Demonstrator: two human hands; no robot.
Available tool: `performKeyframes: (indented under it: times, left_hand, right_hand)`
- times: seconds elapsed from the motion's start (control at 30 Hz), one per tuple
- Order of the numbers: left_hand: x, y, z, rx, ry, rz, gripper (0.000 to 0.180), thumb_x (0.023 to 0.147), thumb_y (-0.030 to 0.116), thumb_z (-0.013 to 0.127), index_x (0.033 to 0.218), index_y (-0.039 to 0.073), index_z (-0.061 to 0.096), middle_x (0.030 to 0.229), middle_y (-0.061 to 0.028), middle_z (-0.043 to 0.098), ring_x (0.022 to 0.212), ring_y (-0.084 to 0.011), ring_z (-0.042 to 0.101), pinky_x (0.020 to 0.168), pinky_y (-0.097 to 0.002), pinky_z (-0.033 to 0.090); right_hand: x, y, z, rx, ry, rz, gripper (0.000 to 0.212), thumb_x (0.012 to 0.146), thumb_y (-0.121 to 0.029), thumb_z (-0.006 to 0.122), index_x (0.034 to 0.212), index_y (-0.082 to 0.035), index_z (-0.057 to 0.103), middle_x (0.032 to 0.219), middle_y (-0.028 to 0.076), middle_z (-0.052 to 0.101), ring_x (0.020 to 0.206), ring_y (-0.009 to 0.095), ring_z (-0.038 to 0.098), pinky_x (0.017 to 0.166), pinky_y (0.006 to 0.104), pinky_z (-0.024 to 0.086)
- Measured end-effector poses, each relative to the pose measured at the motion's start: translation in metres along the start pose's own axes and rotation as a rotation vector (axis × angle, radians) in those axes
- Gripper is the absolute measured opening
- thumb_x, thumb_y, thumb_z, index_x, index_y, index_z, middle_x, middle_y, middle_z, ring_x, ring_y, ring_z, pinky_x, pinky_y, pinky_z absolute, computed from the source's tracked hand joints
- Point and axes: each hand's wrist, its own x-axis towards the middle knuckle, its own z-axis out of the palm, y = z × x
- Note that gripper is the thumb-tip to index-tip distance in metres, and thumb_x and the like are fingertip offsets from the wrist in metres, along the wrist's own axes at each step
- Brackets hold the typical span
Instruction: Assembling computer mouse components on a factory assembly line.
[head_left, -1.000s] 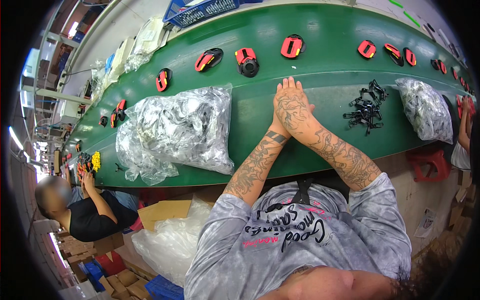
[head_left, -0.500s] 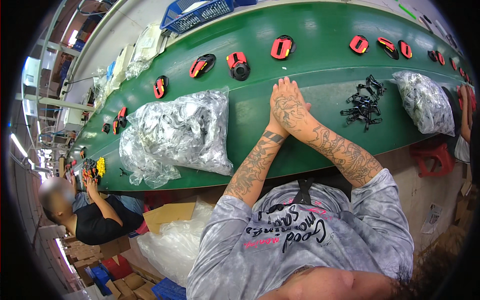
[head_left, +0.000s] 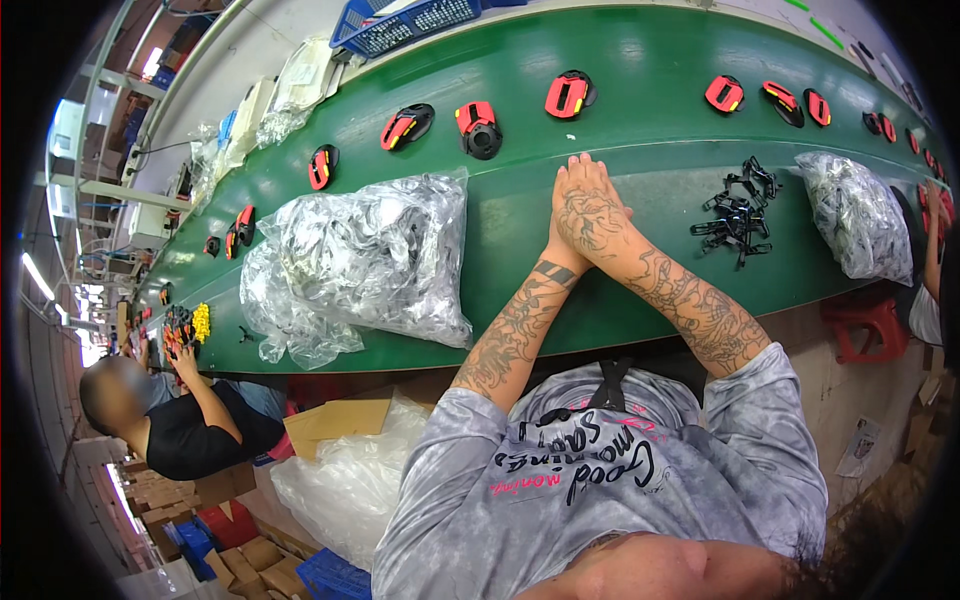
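My right hand point(head_left: 592, 208) lies flat over my left hand on the green work surface point(head_left: 520, 215), its fingers stretched out together and pointing to the far side. Most of my left hand point(head_left: 562, 243) is covered by the right one, so how its fingers lie is hidden. No object shows in either hand. To the right of them sits a loose pile of small black clip-like parts point(head_left: 738, 215). A large clear plastic bag point(head_left: 370, 260) full of wrapped parts lies to the left. Beyond my fingertips rests a red and black oval part point(head_left: 570, 95).
Several more red and black parts point(head_left: 478, 130) are spread along the far strip. Another filled plastic bag point(head_left: 855, 215) lies at the right. A blue basket point(head_left: 400, 28) stands at the back. One co-worker point(head_left: 200, 420) sits at the left, near a red stool point(head_left: 865, 330) another at the right.
The whole view has shifted slightly, moving things a little to the right. My hands stay crossed in the same pose. The left co-worker's hands have moved a little.
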Motion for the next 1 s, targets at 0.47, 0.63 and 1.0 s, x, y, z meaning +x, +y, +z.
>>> performKeyframes:
  times: [0.47, 0.63, 1.0]
  left_hand:
    - [0.004, 0.002, -0.006, 0.036, -0.027, 0.035, 0.078, 0.092, 0.049, 0.061, 0.144, -0.008, 0.051, 0.151, -0.0304, 0.047, 0.143, -0.0442, 0.043, 0.119, -0.0546, 0.032]
    - [0.005, 0.001, -0.002, -0.005, -0.068, 0.003, 0.079, 0.093, 0.050, 0.061, 0.147, -0.007, 0.047, 0.154, -0.0320, 0.043, 0.146, -0.0471, 0.038, 0.120, -0.0569, 0.028]
    - [0.012, -0.072, -0.015, -0.074, -0.444, 0.269, 0.062, 0.093, 0.034, 0.063, 0.147, 0.004, 0.054, 0.152, -0.0332, 0.046, 0.142, -0.0467, 0.045, 0.118, -0.0501, 0.037]
  right_hand:
    - [0.004, 0.003, 0.011, -0.352, 0.208, -0.188, 0.086, 0.105, -0.062, 0.034, 0.158, 0.006, 0.026, 0.169, 0.025, 0.018, 0.158, 0.040, 0.013, 0.128, 0.0536, 0.008]
    - [0.007, 0.003, 0.011, -0.227, 0.223, -0.166, 0.089, 0.105, -0.064, 0.033, 0.159, 0.006, 0.024, 0.170, 0.025, 0.017, 0.158, 0.040, 0.010, 0.128, 0.0553, 0.006]
    - [0.058, -0.008, 0.148, 2.510, 1.159, -0.612, 0.041, 0.092, -0.010, 0.054, 0.127, 0.008, 0.063, 0.116, 0.023, 0.071, 0.107, 0.038, 0.069, 0.094, 0.0458, 0.056]
